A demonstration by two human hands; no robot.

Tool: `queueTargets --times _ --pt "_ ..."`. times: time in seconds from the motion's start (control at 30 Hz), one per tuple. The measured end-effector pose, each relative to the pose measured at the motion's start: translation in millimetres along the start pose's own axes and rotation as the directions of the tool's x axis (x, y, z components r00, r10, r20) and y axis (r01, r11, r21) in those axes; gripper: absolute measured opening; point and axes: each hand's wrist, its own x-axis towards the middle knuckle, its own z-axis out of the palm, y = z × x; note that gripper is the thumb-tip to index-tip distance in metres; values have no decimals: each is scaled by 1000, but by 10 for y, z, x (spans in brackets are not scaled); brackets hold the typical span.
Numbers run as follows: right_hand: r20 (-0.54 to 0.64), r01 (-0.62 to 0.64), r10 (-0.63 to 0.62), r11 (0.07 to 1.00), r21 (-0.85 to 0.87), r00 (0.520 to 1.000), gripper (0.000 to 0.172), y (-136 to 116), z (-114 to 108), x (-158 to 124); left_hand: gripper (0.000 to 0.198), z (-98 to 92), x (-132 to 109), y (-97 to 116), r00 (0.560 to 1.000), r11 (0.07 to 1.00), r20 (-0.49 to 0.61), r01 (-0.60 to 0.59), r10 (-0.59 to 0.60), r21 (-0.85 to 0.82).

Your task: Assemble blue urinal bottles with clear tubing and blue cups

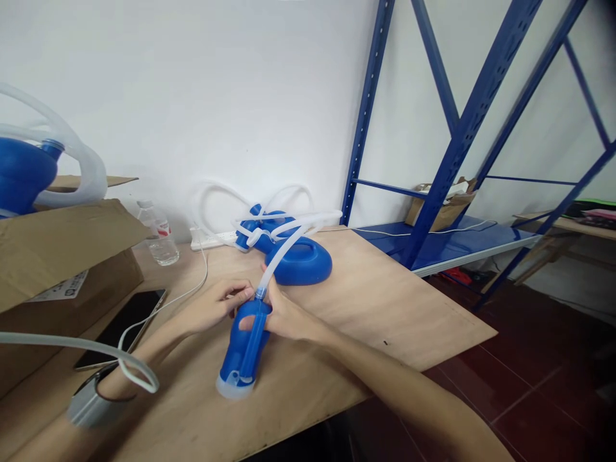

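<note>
A blue plastic urinal funnel [243, 353] with a built-in handle and a translucent cap lies tilted over the table, its capped end toward me. My right hand [283, 314] is closed around its neck and handle, the thumb through the handle gap. From the neck a translucent hose [283, 250] rises and curves back to the right. My left hand [233, 298] is closed, thumb and fingertips pinched at the clear ring where hose and neck meet; some fingers are hidden. Just beyond sits a blue urinal bottle [308, 263] with a moulded handle.
Other blue parts and hoses [255, 231] lie by a white power strip [212, 240]. At left stand an open carton [72, 244] holding another blue bottle [24, 173], a water bottle [161, 237] and a phone [122, 327]. Blue shelving [437, 186] stands right, beyond the table edge.
</note>
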Motion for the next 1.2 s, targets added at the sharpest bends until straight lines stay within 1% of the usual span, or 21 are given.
queueTargets --times 0.07,0.17,0.2,0.27,0.33,0.4,0.47,0.53,0.57,0.6,0.63,0.67,0.73,0.77,0.8,0.83,0.93,1.0,1.1,1.2 --pt "79 -5 1 999 50 997 105 46 -71 47 49 -34 -14 -6 1000 1000 6 -4 4 -17" --pt "174 -8 -14 992 125 985 81 162 -203 129 49 -52 -17 -56 999 999 -16 -33 34 30" --pt "186 7 -31 992 126 982 75 208 -242 154 48 -52 -13 -82 999 998 -25 -41 42 43" --pt "158 67 -82 993 96 984 72 295 -293 195 48 -47 0 -141 998 998 -37 -49 50 42" --pt "72 141 -145 988 55 987 78 357 -300 220 48 -35 17 -205 998 999 -54 -44 44 5" --pt "-23 198 -197 980 35 980 94 385 -269 229 50 -10 32 -264 998 997 -59 -39 36 -63" --pt "-81 244 -241 969 31 967 109 389 -224 223 52 28 46 -315 998 985 -58 -41 32 -166" --pt "-110 298 -296 955 -4 949 114 386 -196 206 54 76 56 -361 999 959 -47 -30 17 -283" --pt "-118 332 -336 942 -56 934 112 387 -196 196 55 101 60 -382 999 941 -40 -16 2 -338" --pt "-115 373 -389 917 -139 914 107 392 -208 188 56 125 62 -404 999 923 -32 3 -16 -384" --pt "-93 420 -452 874 -245 887 98 400 -230 182 57 149 64 -425 999 907 -27 21 -36 -421" --pt "-50 469 -519 807 -359 853 86 410 -259 179 57 172 65 -445 998 892 -26 35 -52 -450" --pt "68 549 -620 633 -545 782 60 428 -327 179 56 210 65 -481 997 873 -32 45 -69 -486" --pt "117 570 -643 562 -600 757 50 432 -358 180 55 225 65 -494 997 867 -35 46 -72 -495" --pt "146 574 -648 519 -633 747 43 431 -382 182 54 237 65 -505 997 865 -36 44 -72 -500" --pt "158 564 -636 508 -652 755 39 424 -399 183 53 246 65 -513 997 864 -36 41 -68 -501" --pt "164 497 -543 552 -670 824 35 372 -409 182 52 255 68 -526 998 873 -29 29 -50 -487" --pt "175 461 -484 572 -679 858 34 330 -400 183 50 258 72 -538 999 879 -25 22 -39 -476" --pt "193 451 -444 600 -660 875 34 285 -395 193 50 284 78 -574 1000 888 -15 17 -26 -460" --pt "226 470 -437 602 -646 870 32 275 -407 201 50 328 83 -624 1000 891 -7 11 -16 -453"
